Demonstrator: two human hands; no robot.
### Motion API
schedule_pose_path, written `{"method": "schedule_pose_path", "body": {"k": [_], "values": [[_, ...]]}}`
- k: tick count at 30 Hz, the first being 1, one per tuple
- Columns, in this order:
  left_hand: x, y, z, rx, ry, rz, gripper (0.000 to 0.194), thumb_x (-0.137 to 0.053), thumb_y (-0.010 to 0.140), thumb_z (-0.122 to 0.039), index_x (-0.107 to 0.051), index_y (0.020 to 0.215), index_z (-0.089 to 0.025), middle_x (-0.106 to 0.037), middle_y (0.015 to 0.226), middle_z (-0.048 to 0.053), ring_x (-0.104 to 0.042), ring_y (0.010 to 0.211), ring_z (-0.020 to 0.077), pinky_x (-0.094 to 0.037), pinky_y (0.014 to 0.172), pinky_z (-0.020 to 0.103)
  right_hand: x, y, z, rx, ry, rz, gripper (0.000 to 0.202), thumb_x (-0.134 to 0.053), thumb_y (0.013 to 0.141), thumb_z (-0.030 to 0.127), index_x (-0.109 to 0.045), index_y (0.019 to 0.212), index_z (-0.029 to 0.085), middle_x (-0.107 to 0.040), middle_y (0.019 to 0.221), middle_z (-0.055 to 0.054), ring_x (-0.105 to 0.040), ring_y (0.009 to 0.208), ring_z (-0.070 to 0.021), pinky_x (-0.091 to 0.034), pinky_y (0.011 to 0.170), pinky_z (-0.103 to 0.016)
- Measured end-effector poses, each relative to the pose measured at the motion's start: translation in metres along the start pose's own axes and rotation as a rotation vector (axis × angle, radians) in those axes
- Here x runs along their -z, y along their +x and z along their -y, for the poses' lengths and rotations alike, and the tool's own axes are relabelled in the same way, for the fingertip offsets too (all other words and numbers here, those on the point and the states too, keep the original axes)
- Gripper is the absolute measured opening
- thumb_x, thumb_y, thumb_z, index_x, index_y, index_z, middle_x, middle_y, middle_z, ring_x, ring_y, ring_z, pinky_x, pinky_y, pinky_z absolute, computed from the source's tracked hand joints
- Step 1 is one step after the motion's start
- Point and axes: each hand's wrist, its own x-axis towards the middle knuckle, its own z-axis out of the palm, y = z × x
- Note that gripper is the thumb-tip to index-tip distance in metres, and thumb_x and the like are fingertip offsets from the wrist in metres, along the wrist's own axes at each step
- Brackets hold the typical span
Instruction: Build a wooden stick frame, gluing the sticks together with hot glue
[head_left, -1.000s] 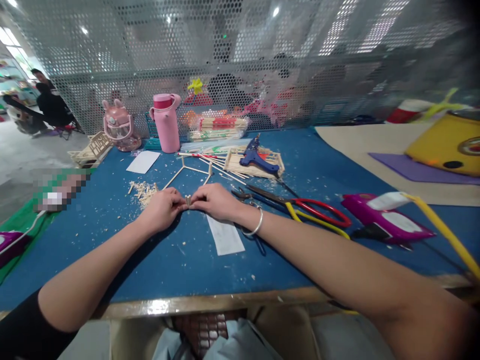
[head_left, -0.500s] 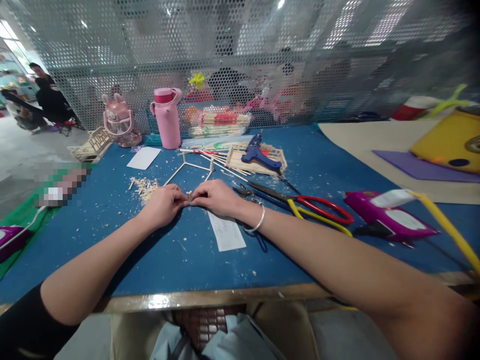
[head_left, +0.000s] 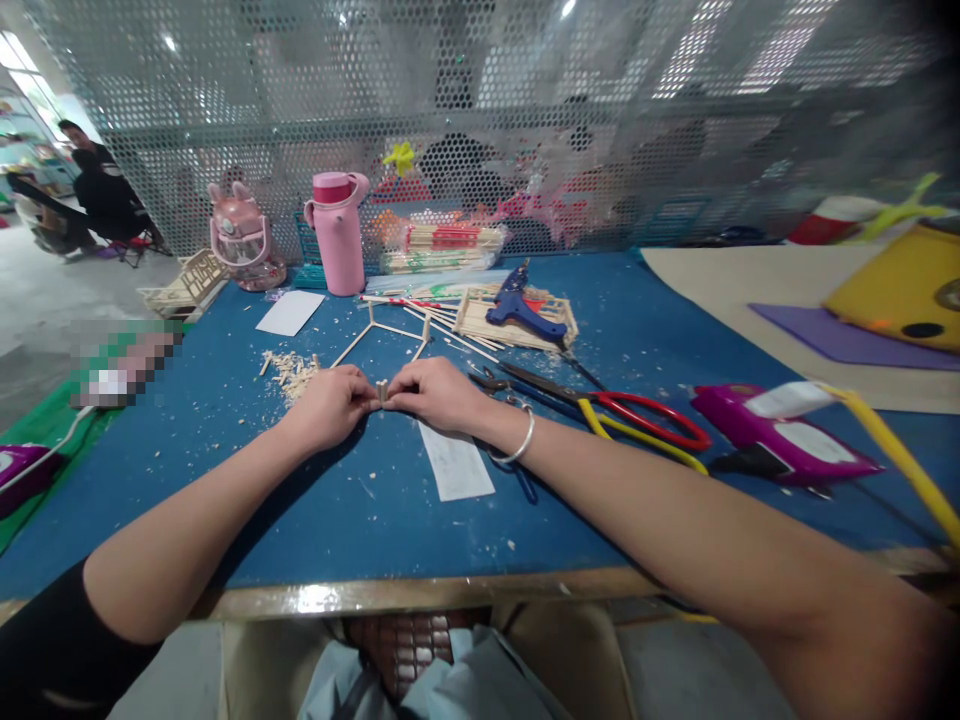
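Between their fingertips, my left hand [head_left: 332, 408] and my right hand [head_left: 436, 393] pinch a small bundle of short wooden sticks [head_left: 382, 390], held upright just over the blue table [head_left: 300, 530]. Fingers hide most of the bundle. Just beyond the hands stands a thin wooden stick frame [head_left: 397, 331]. A heap of short cut stick pieces [head_left: 292, 377] lies by my left hand. Under my right wrist is a white paper slip [head_left: 456, 465], and pliers [head_left: 487, 381] lie partly hidden behind that wrist.
Scissors with red and yellow handles [head_left: 645, 420] and a purple glue gun [head_left: 787, 435] lie to the right. A blue glue gun [head_left: 521, 308] rests on a wooden stick panel [head_left: 480, 318] at the back. A pink bottle [head_left: 341, 245] and a rabbit-eared bottle [head_left: 244, 240] stand before the perforated metal screen [head_left: 525, 90].
The whole view has shifted very slightly. Both hands keep the same pinch on the stick bundle, with no clear movement.
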Motion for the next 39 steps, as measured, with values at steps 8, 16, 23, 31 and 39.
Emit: {"method": "schedule_pose_path", "body": {"k": [8, 16, 23, 31, 39], "values": [[0.0006, 0.0007, 0.0005, 0.015, -0.027, 0.015, 0.011, -0.059, 0.076, -0.019, -0.068, 0.070, -0.017, -0.063, 0.072, 0.003, -0.056, 0.067, 0.0128, -0.041, 0.062, 0.023, -0.0013, 0.0000, -0.0010, -0.007, 0.000, -0.015, 0.009, -0.063, 0.074, 0.022, -0.070, 0.071, 0.018, -0.067, 0.069, 0.000, -0.057, 0.065, -0.0101, -0.037, 0.060, -0.021], [0.0018, 0.0002, 0.0003, 0.005, -0.017, 0.042, 0.013, -0.058, 0.076, -0.021, -0.067, 0.069, -0.015, -0.061, 0.072, 0.004, -0.055, 0.067, 0.0131, -0.040, 0.062, 0.024, -0.0019, -0.0006, -0.0021, -0.008, 0.007, -0.019, 0.010, -0.063, 0.073, 0.022, -0.070, 0.071, 0.017, -0.067, 0.070, -0.001, -0.058, 0.065, -0.0101, -0.036, 0.060, -0.020], [0.0031, 0.0018, 0.0010, 0.016, -0.026, 0.073, 0.013, -0.057, 0.077, -0.021, -0.067, 0.071, -0.015, -0.062, 0.073, 0.004, -0.055, 0.068, 0.0136, -0.040, 0.064, 0.025, -0.0030, -0.0001, -0.0025, -0.017, 0.013, -0.021, 0.011, -0.062, 0.074, 0.023, -0.070, 0.071, 0.016, -0.067, 0.069, -0.001, -0.057, 0.063, -0.0103, -0.036, 0.058, -0.021], [0.0038, 0.0024, 0.0001, 0.022, -0.033, 0.082, 0.013, -0.056, 0.076, -0.020, -0.067, 0.070, -0.016, -0.063, 0.074, 0.004, -0.056, 0.069, 0.0143, -0.041, 0.065, 0.025, -0.0030, -0.0005, -0.0026, -0.014, 0.012, -0.033, 0.011, -0.063, 0.073, 0.024, -0.069, 0.069, 0.017, -0.067, 0.067, -0.001, -0.057, 0.064, -0.0104, -0.035, 0.058, -0.021], [0.0036, 0.0017, -0.0012, 0.024, -0.045, 0.083, 0.016, -0.055, 0.077, -0.023, -0.068, 0.071, -0.015, -0.063, 0.075, 0.005, -0.056, 0.071, 0.0151, -0.042, 0.067, 0.026, -0.0005, -0.0020, 0.0026, -0.013, -0.022, -0.019, 0.010, -0.062, 0.074, 0.022, -0.069, 0.069, 0.016, -0.067, 0.068, -0.001, -0.056, 0.064, -0.0102, -0.035, 0.060, -0.021]]}}
